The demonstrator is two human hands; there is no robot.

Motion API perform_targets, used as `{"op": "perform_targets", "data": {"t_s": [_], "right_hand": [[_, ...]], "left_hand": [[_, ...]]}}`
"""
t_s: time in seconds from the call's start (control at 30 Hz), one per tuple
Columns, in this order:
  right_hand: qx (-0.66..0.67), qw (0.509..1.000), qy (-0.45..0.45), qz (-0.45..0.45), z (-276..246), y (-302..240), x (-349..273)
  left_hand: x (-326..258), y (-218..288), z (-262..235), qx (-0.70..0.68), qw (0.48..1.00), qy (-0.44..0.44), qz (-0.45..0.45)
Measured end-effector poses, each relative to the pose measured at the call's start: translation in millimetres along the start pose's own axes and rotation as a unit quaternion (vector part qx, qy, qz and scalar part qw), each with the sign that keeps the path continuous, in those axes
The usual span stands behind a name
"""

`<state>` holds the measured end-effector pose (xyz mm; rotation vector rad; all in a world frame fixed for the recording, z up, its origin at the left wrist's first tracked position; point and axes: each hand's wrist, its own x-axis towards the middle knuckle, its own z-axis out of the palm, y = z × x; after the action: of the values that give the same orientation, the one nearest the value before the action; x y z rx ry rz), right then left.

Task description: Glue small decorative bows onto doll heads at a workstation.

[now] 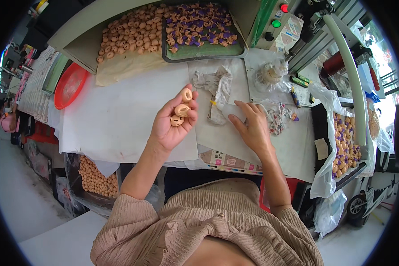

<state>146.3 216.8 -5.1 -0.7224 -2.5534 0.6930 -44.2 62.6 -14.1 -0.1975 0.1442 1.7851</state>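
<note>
My left hand point(173, 117), palm up above the white-covered table, holds three small peach-coloured hollow doll heads point(181, 110) in a row between thumb and fingers. Their open sides show dark hollows. To the right, my right hand point(252, 124) is closed around a whitish squeeze bottle point(228, 110) with a yellow tip point(213, 103) that points left toward the heads. The bottle lies low over the table, and my hand hides most of it. A crumpled grey-white rag point(219, 84) lies just beyond and under the tip.
Many doll heads point(131, 31) are heaped on a shelf beside a dark tray point(204, 56) of purple-and-peach figures. An orange-red basin point(71, 86) stands left. A lined box of figures point(341, 146) and a press machine point(337, 64) are right. Below left sits a bin of heads point(97, 177).
</note>
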Motion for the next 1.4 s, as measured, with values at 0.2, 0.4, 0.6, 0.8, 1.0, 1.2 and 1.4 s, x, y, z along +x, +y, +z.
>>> {"op": "perform_targets", "data": {"t_s": [0.2, 0.4, 0.6, 0.8, 1.0, 1.2, 1.4], "right_hand": [[0.068, 0.996, -0.028, 0.044, 5.0, 1.3, -2.4], [0.254, 0.964, 0.045, 0.067, -2.7, -8.3, -20.7], [0.314, 0.943, 0.068, 0.086, -18.8, -20.0, -33.4], [0.269, 0.956, 0.118, -0.025, -11.9, -21.6, -39.2], [0.205, 0.969, 0.131, -0.048, -5.5, -26.7, -44.9], [0.185, 0.972, 0.137, -0.044, -4.9, -26.3, -46.7], [0.193, 0.971, 0.138, -0.019, -4.3, -27.1, -47.3]], "left_hand": [[-11.1, -19.5, -22.3, 0.017, 1.0, -0.008, -0.011], [-13.6, -25.5, -41.7, 0.044, 0.999, 0.005, -0.012], [-13.3, -34.3, -49.8, 0.079, 0.996, 0.013, -0.027], [-15.5, -37.2, -50.3, 0.129, 0.991, 0.009, -0.042], [-19.3, -41.1, -56.6, 0.14, 0.99, 0.011, -0.034], [-17.0, -40.1, -52.6, 0.163, 0.985, 0.034, -0.049], [-15.3, -39.5, -54.3, 0.176, 0.982, 0.031, -0.057]]}}
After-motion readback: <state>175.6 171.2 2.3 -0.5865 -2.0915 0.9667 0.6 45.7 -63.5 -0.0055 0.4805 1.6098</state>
